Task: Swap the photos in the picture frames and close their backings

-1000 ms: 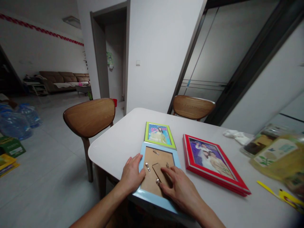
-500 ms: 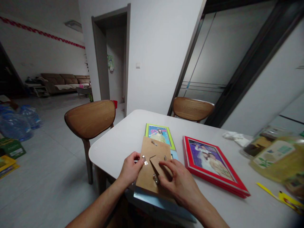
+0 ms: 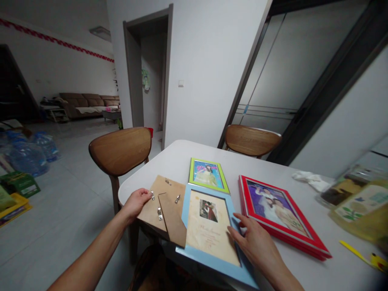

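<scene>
My left hand pinches the left edge of a brown picture-frame backing board, which has metal clips and a fold-out stand flap. The board lies at the left of the light-blue picture frame, its right edge by the frame's left side. Inside the blue frame is a cream printed sheet with a small photo at its top. At the frame's right side rests my right hand, fingers apart and holding nothing. A lime-green framed photo lies just beyond the blue frame.
Red picture frames are stacked on the right of the white table. Past them are a white cloth, a jug of yellow liquid and a yellow tool. Wooden chairs stand at the left and far sides.
My left hand has moved the backing board left, off the blue frame, uncovering the printed sheet. My right hand has left the board for the frame's right side. The view has shifted slightly.
</scene>
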The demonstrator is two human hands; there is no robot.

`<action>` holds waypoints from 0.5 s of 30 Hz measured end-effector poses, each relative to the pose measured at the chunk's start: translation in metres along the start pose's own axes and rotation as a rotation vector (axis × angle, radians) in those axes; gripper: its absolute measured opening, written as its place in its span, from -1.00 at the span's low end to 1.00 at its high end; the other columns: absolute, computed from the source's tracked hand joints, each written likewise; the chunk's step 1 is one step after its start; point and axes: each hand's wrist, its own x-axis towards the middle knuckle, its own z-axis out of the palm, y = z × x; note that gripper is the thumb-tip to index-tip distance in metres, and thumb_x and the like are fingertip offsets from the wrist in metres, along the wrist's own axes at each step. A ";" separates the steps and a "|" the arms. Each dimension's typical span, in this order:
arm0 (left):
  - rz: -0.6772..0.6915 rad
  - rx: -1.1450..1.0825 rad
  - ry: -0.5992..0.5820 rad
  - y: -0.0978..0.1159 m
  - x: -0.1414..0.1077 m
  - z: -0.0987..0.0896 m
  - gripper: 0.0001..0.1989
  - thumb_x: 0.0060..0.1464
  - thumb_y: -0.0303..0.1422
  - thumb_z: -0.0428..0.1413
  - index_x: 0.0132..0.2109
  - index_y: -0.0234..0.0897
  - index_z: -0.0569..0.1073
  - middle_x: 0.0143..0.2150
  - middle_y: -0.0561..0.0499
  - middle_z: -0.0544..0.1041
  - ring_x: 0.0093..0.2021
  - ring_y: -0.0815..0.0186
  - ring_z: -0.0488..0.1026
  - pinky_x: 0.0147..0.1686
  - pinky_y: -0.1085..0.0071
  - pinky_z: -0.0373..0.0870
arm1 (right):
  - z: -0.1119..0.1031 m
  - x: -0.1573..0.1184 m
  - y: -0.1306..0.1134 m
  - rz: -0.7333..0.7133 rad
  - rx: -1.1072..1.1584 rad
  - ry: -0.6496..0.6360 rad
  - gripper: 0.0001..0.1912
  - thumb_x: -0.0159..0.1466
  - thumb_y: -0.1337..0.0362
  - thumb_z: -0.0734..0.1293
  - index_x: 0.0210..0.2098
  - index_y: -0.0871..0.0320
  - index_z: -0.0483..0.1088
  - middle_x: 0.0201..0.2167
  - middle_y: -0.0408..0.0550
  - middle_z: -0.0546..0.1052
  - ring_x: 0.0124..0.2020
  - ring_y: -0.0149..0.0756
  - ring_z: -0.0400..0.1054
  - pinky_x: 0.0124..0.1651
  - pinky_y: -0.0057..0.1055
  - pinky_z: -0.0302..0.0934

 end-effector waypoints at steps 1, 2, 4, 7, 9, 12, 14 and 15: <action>0.008 0.036 0.010 -0.002 0.002 -0.002 -0.74 -0.23 -0.18 0.08 -0.48 -0.31 0.29 -0.65 0.17 0.32 -0.65 0.43 0.27 -0.65 0.56 0.13 | 0.001 0.000 0.001 0.011 -0.013 -0.003 -0.49 0.06 0.14 0.16 -0.06 0.30 0.25 -0.26 0.12 0.42 -0.30 -0.20 0.33 -0.25 -0.34 0.17; 0.020 0.076 0.023 -0.003 0.004 -0.003 -0.76 -0.21 -0.20 0.07 -0.48 -0.30 0.29 -0.65 0.17 0.32 -0.66 0.43 0.26 -0.65 0.56 0.12 | 0.002 0.000 0.001 0.016 -0.024 -0.008 -0.48 0.06 0.15 0.16 -0.05 0.30 0.23 -0.24 0.14 0.42 -0.28 -0.19 0.33 -0.23 -0.33 0.17; 0.050 0.166 0.057 -0.004 0.007 -0.006 -0.81 -0.18 -0.25 0.05 -0.47 -0.30 0.30 -0.66 0.17 0.31 -0.65 0.42 0.27 -0.65 0.56 0.11 | 0.004 0.000 0.001 0.015 -0.043 -0.019 -0.47 0.05 0.16 0.16 -0.03 0.31 0.21 -0.24 0.15 0.43 -0.26 -0.18 0.33 -0.21 -0.31 0.16; 0.118 0.312 0.125 -0.004 0.008 -0.009 -0.87 -0.18 -0.35 0.05 -0.39 -0.29 0.33 -0.61 0.14 0.36 -0.56 0.35 0.33 -0.56 0.51 0.19 | 0.005 0.001 0.000 0.019 -0.072 -0.033 -0.48 0.05 0.22 0.14 -0.02 0.33 0.20 -0.27 0.16 0.44 -0.28 -0.16 0.33 -0.21 -0.30 0.15; 0.182 0.401 0.174 -0.001 0.004 -0.008 -0.81 -0.19 -0.40 0.06 -0.31 -0.27 0.34 -0.45 0.06 0.42 -0.40 0.28 0.38 -0.39 0.43 0.24 | 0.004 0.002 0.000 0.038 -0.078 -0.045 -0.48 0.05 0.25 0.13 -0.01 0.36 0.19 -0.30 0.17 0.45 -0.29 -0.15 0.34 -0.22 -0.31 0.15; 0.288 0.494 0.193 0.005 -0.007 0.003 -0.74 -0.17 -0.43 0.04 -0.22 -0.27 0.34 -0.21 -0.03 0.40 -0.14 0.20 0.32 -0.12 0.33 0.17 | 0.001 0.004 0.001 0.084 -0.030 -0.042 -0.43 0.02 0.26 0.13 0.00 0.41 0.15 -0.26 0.22 0.43 -0.26 -0.11 0.33 -0.20 -0.27 0.14; 0.348 0.523 0.152 0.009 -0.016 0.017 -0.71 -0.16 -0.46 0.04 -0.18 -0.27 0.33 -0.15 -0.04 0.38 -0.07 0.21 0.28 -0.05 0.33 0.13 | -0.003 0.004 -0.001 0.145 0.091 -0.023 -0.40 -0.01 0.26 0.14 0.02 0.41 0.13 -0.21 0.23 0.41 -0.23 -0.09 0.32 -0.16 -0.25 0.13; 0.375 0.530 0.121 0.012 -0.022 0.026 -0.70 -0.16 -0.46 0.05 -0.17 -0.26 0.33 -0.14 -0.03 0.38 -0.07 0.23 0.27 -0.03 0.34 0.13 | -0.005 0.004 -0.002 0.181 0.207 -0.023 -0.38 -0.03 0.27 0.14 0.03 0.39 0.11 -0.19 0.22 0.40 -0.23 -0.10 0.33 -0.17 -0.26 0.15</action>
